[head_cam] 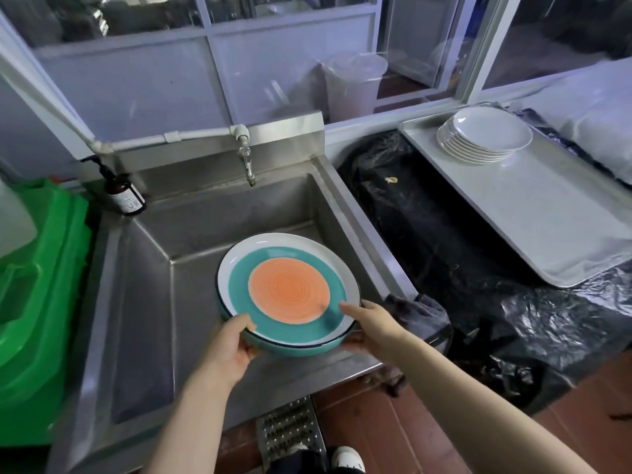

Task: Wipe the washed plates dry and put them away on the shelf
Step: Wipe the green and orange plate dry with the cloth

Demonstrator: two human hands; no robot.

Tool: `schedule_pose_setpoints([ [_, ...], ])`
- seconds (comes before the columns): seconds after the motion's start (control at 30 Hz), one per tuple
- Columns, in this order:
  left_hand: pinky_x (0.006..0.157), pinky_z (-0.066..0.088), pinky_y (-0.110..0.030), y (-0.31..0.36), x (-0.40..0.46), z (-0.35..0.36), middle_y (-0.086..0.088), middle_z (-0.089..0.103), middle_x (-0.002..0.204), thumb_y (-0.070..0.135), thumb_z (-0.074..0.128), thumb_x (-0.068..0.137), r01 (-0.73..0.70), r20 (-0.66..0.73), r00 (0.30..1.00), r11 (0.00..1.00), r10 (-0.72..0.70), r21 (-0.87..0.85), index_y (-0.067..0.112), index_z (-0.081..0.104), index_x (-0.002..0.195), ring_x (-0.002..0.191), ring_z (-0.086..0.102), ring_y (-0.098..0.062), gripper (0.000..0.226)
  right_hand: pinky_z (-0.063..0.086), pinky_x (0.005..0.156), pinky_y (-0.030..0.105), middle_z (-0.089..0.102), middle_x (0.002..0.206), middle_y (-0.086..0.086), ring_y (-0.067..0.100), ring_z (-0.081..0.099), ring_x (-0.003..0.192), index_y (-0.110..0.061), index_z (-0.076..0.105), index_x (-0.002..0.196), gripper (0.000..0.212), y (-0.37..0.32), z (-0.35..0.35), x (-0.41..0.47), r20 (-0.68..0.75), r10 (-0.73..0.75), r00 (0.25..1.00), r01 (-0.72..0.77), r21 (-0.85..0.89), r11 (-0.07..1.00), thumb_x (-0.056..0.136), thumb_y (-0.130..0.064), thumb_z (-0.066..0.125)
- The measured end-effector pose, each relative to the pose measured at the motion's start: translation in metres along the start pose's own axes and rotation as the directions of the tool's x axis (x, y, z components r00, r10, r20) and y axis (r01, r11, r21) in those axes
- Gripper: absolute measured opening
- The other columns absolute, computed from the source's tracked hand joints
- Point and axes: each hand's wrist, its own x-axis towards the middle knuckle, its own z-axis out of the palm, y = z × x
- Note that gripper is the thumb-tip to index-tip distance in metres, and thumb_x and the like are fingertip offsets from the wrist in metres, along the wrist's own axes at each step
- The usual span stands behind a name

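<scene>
Both bare forearms are extended forward, the left hand (228,350) being curled with its thumb laid on top, the right hand (371,325) likewise curled, thumb pointed inward and fingers tucked beneath.

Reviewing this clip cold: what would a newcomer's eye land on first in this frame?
First, the colourful plate, orange centre ringed in teal and white, held over the steel sink by the left hand and right hand at its near rim. Next, the stack of white plates on the metal tray at upper right, and the bright green bin at far left.
</scene>
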Motion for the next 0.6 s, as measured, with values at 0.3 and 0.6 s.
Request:
schedule_pose_setpoints([
  [0.3,0.042,0.048,-0.022,0.035,0.028,0.005,-0.008,0.061,0.068,-0.006,0.056,0.075,-0.012,0.265,0.964,0.989,-0.028,0.147,0.009,0.059,0.081,0.058,0.060,-0.019,0.017,0.056,0.050,0.037,0.066,0.080,0.013,0.026,0.067,0.062,-0.008,0.053,0.110,0.032,-0.014,0.009,0.001,-0.091,-0.098,0.991,0.118,0.258,0.959,0.084,0.011,0.050],
  [0.6,0.057,0.059,-0.032,0.061,0.044,0.117,-0.012,0.074,0.090,-0.005,0.053,0.088,-0.141,0.592,0.805,0.954,-0.046,0.266,0.010,0.060,0.112,0.072,0.070,-0.023,0.029,0.055,0.050,0.035,0.069,0.075,0.007,0.020,0.066,0.058,-0.015,0.057,0.106,0.033,-0.047,-0.074,-0.014,-0.306,-0.290,0.907,0.397,0.391,0.830,0.085,0.009,0.051],
])
